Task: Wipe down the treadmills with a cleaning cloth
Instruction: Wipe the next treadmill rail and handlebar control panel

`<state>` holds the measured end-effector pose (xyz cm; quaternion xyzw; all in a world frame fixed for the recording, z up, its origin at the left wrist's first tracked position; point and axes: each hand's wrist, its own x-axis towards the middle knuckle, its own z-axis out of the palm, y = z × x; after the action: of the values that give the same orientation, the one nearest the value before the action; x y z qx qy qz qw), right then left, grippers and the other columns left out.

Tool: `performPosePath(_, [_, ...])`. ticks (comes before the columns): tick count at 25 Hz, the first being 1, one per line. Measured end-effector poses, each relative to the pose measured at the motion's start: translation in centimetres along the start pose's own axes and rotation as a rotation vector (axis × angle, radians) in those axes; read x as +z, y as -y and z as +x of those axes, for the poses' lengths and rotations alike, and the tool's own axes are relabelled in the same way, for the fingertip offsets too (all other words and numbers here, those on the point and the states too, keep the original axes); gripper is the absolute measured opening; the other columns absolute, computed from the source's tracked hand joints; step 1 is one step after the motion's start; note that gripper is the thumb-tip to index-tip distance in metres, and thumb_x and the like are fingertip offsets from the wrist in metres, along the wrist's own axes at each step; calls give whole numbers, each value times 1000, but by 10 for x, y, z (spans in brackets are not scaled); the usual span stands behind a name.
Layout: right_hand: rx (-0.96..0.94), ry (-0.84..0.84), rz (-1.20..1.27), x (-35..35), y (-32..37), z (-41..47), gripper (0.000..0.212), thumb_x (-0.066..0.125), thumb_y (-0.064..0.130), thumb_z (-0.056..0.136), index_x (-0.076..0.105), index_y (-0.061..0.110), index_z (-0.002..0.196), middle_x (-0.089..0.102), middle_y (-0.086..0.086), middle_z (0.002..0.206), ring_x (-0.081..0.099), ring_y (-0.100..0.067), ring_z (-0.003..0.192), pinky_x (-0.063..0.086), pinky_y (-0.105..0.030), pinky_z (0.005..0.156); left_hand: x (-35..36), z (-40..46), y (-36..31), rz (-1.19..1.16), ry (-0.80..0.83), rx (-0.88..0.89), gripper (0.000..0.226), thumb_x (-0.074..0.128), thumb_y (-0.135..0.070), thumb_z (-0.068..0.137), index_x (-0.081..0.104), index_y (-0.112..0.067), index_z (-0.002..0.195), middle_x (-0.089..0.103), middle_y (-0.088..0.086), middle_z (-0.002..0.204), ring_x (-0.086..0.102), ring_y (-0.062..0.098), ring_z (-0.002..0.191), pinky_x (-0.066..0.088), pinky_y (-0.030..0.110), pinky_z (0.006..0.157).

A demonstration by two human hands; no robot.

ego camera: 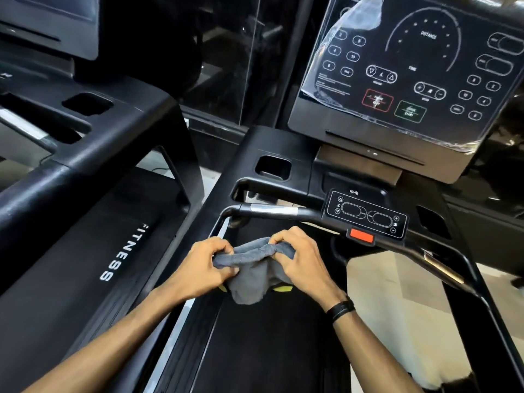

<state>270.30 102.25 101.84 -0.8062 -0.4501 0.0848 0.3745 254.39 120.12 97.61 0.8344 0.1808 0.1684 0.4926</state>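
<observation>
Both hands, left hand (208,263) and right hand (300,258), pinch our grey cloth (251,275), bunched, mid-frame above the treadmill (269,350) belt.

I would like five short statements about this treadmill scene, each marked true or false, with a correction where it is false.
1. Both hands hold the grey cloth. True: the left hand and right hand each grip it.
2. The cloth is pressed flat on the console screen. False: it is bunched between the hands, above the belt.
3. Clear plastic film partly covers the screen. True.
4. The wristband is on the left wrist. False: it is on the right wrist.
5. The button under the small handlebar panel is green. False: it is orange-red.
</observation>
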Motion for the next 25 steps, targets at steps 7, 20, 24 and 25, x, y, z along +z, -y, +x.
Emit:
performPosePath(7, [-12,51,-15,-14,-12,23,23,78,14,80,66,31,92,56,9,93,58,-9,89,51,-32,79,0,20,0,145,220,-151,52,46,-65,82,65,-17,73,57,-12,96,62,10,86,51,48,85])
performPosePath(20, [-94,425,-267,-53,-75,59,13,75,30,86,74,31,99,51,8,93,53,-14,89,38,-28,74,24,77,-21,721,484,-91,46,54,-58,94,52,-15,78,41,-7,96,46,14,97,40,33,90])
performPosePath(24, [-86,369,-183,-75,-101,57,14,77,24,84,75,25,98,53,7,93,54,-12,89,43,-28,77,56,89,-36,711,465,-88,44,47,-54,99,48,-11,89,37,-7,91,39,12,93,29,25,83])
performPosePath(25, [-82,349,-166,-80,-106,57,15,78,24,84,75,24,99,53,7,93,54,-12,89,44,-29,78,63,93,-40,688,439,-90,37,48,-49,100,46,-14,90,35,-9,87,38,11,90,25,24,79])
